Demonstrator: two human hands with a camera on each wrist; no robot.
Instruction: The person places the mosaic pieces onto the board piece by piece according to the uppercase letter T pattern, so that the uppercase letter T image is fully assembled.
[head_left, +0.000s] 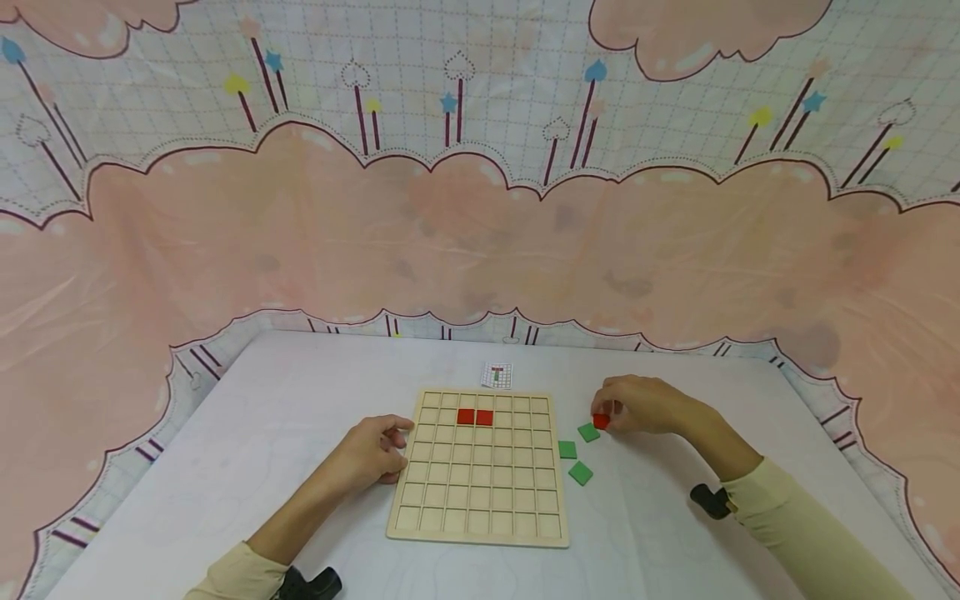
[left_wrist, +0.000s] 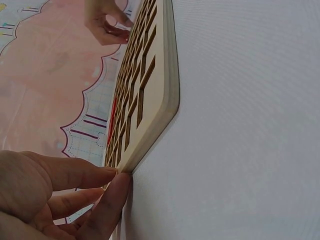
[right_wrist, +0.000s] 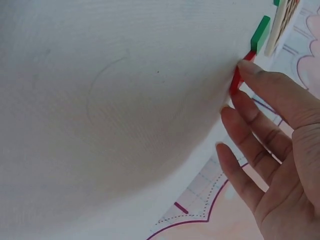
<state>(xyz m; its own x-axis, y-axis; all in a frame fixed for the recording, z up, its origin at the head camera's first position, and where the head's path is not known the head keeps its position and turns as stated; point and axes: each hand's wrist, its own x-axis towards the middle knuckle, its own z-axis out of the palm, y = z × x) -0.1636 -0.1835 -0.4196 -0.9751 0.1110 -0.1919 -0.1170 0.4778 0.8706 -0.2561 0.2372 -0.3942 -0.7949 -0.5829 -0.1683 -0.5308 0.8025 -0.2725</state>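
A wooden grid board (head_left: 477, 537) lies on the table, with two red square tiles (head_left: 476, 417) side by side in its second row from the top. My left hand (head_left: 372, 450) holds the board's left edge, thumb and fingers bent against the rim in the left wrist view. To the right of the board, my right hand (head_left: 641, 404) pinches another red square tile (right_wrist: 237, 80) between thumb and finger. Its other fingers (right_wrist: 247, 137) are spread apart from the tile. Several green square tiles (head_left: 581, 473) lie between the board and this hand.
A small printed card (head_left: 497, 375) with a coloured grid pattern lies just beyond the board's top edge. The white tabletop (head_left: 225, 467) reaches back to a patterned cloth backdrop (head_left: 480, 242). A dark device (head_left: 710, 502) is strapped at the right wrist.
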